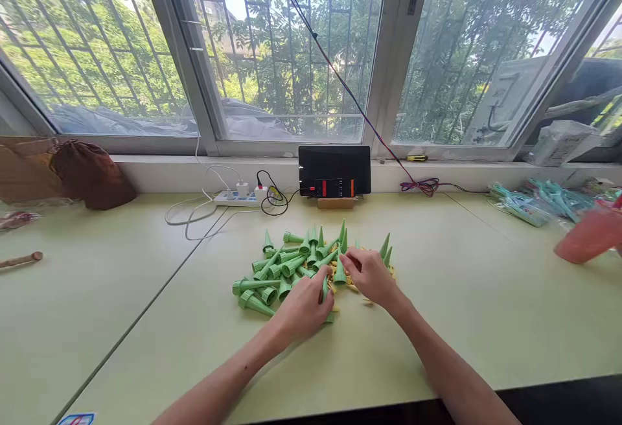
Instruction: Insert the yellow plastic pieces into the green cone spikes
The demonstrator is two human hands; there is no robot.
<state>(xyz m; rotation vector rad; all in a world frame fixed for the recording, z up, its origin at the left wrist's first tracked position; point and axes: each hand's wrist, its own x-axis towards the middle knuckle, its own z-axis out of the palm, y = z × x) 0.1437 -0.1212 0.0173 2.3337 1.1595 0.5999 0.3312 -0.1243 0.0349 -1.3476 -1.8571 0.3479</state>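
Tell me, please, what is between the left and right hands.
In the head view, an upright green plastic spike is between the left hand and right hand, with small yellow pieces near its base.

Green cones (294,265) crowd the middle of the table (510,308), blocking low passage toward the power strip (238,199) and tablet (321,160). Broad lanes open left and right; two forearms (253,361) flank a gap nearest the edge.

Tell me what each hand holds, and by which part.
Left hand: a green cone, by its tapered body. Right hand: at the upper part of another cone; hold cannot be told.
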